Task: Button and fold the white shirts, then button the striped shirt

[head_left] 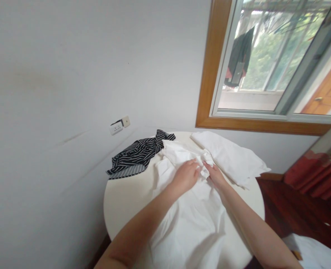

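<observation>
A white garment (193, 220) lies spread over a round white table (123, 201). My left hand (185, 175) rests on its upper part, fingers curled round a fold of the white cloth. My right hand (215, 175) sits just beside it, fingers pinching the same bunched cloth near the collar area. The two hands almost touch at the crumpled part of the garment.
A black-and-white striped garment (139, 153) lies at the table's far left edge. A folded white cloth (232, 157) lies at the far right. A white wall with a socket (116, 128) stands behind; a wood-framed window (266, 67) is at right, dark red furniture (308, 186) below it.
</observation>
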Demonstrator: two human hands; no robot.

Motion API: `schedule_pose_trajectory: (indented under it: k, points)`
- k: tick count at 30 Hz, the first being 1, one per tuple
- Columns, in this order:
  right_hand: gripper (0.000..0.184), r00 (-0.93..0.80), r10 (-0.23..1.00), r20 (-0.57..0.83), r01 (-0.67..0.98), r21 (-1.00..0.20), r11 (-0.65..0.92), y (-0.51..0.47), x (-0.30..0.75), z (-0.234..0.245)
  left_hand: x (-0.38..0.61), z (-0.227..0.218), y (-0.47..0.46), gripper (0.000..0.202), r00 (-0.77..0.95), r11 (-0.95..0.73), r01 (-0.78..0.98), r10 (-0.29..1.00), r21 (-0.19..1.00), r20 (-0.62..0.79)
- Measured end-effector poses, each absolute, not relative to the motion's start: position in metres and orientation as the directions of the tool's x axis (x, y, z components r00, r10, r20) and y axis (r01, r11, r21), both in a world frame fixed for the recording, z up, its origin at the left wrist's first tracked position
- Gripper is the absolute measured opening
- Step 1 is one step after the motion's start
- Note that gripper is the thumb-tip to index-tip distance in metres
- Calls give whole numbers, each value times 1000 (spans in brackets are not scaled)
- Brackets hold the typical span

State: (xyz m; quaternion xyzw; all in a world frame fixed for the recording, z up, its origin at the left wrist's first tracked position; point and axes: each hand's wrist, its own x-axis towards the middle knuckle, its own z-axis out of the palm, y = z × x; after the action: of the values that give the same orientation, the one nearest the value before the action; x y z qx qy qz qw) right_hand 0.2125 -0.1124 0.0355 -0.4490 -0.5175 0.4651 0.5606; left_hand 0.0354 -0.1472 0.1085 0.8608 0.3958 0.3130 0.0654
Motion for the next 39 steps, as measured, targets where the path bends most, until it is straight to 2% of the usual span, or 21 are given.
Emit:
schedule_pose_trajectory:
  k: [2,4,6,8,11,13,15,19,21,24,28,31,33,35,39]
  points:
    - [36,58,951,304,153,-944,292,-114,217,40,5,122,-123,31,333,-610,697,740,376,584]
    - [32,43,892,450,342,-845,410,-115,222,45,-28,123,-95,31,175,-533,746,736,401,654]
    - [30,10,845,534,449,-758,473,-116,227,49,-58,109,-69,33,46,-455,769,739,448,672]
    - [30,-14,825,565,502,-710,494,-116,231,50,-79,83,-50,35,-56,-387,735,784,557,618]
    - [29,-34,788,615,542,-651,532,-113,234,46,-89,44,-39,40,-162,-277,536,893,797,419]
    - [29,-64,736,674,567,-583,583,-110,236,44,-84,29,-39,42,-136,-228,402,943,887,304]
    - [28,-106,670,734,616,-481,624,-108,238,43,-76,25,-42,43,-79,-214,305,965,928,249]
    - [25,-78,582,809,754,-334,565,-107,243,46,-60,30,-48,49,30,-102,160,995,982,98]
    - [28,-20,576,817,800,-332,499,-108,245,49,-53,31,-51,55,131,-59,129,990,990,42]
    - [34,69,604,794,846,-368,387,-107,246,50,-47,28,-57,51,235,-123,177,969,976,80]
    - [43,238,673,701,824,-512,242,-107,244,46,-45,27,-63,39,180,-134,270,980,953,87]
    - [58,278,723,632,774,-593,221,-111,239,45,-49,30,-66,39,152,-122,169,984,978,96]
    - [67,195,751,631,818,-527,230,-113,237,46,-52,34,-67,38,121,-122,73,986,990,113]
    - [69,86,789,609,893,-399,210,-115,235,47,-54,37,-68,38,79,-134,2,988,991,133]
    - [56,39,855,517,967,-233,97,-120,233,51,-52,36,-68,38,-2,-159,-53,987,986,159]
